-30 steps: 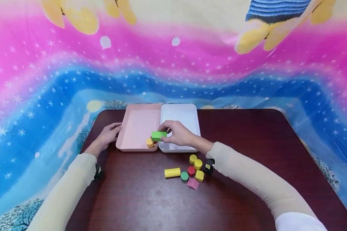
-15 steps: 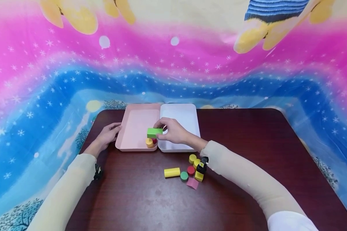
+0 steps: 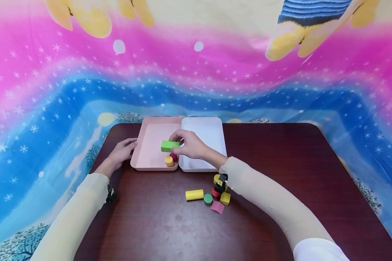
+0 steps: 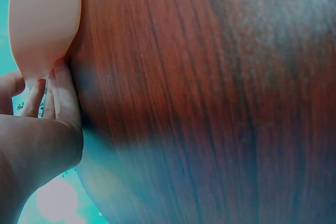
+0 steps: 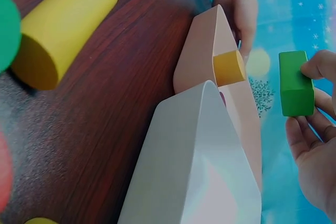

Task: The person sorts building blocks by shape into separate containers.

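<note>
My right hand (image 3: 191, 145) pinches a green rectangular block (image 3: 170, 146) between thumb and fingers, held over the right part of the pink tray (image 3: 151, 136). In the right wrist view the green block (image 5: 295, 85) is apart from both trays. Inside the pink tray, at its near right corner, are an orange cylinder (image 3: 169, 161) and a dark red piece (image 3: 174, 157), whose full shape is partly hidden. My left hand (image 3: 119, 153) rests against the tray's left side. The left wrist view has its extended fingers (image 4: 65, 90) touching the tray's outer wall.
A white tray (image 3: 204, 127) stands right beside the pink one. Nearer on the dark wooden table (image 3: 143, 217) lie a yellow cylinder (image 3: 194, 195), a green disc (image 3: 208, 199), a pink block (image 3: 217, 207), a yellow block (image 3: 225, 198) and red and yellow rounds, partly behind the right wrist camera.
My right hand has carried the green block leftward and slightly farther away, from near the trays' shared edge to over the pink tray, uncovering the dark red piece. My left hand stays put.
</note>
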A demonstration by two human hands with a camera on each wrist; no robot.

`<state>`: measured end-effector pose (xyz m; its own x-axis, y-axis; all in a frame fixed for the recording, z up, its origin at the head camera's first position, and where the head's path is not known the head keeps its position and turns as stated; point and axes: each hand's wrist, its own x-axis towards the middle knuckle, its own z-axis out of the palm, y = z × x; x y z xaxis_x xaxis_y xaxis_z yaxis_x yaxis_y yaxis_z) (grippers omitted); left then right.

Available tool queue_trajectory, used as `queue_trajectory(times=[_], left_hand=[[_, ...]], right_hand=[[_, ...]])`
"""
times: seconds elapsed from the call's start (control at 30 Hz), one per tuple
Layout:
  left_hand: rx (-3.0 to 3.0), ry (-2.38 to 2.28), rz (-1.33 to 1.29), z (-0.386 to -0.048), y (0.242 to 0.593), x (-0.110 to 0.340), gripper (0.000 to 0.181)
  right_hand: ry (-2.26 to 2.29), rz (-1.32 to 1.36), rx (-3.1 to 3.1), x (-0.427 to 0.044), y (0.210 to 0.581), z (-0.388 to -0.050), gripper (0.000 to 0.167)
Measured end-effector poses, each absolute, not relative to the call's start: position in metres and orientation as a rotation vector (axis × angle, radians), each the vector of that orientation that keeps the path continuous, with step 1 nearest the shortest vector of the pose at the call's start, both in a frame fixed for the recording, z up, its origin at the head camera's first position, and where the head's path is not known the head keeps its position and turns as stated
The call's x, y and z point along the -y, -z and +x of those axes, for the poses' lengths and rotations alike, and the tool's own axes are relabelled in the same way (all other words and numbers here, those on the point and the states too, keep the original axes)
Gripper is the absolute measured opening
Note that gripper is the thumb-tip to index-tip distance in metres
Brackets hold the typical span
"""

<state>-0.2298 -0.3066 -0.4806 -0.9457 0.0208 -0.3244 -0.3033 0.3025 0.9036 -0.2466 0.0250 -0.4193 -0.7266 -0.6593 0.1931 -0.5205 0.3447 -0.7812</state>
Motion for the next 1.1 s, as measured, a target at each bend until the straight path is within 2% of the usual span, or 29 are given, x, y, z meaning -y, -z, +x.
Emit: queue_trajectory(times=[1.1], left_hand=[[-2.303, -1.666, -0.273, -0.232, 0.480, 0.307, 0.061]], right_hand=[[1.280, -0.875, -2.518, 0.006, 0.434, -0.274, 0.024]])
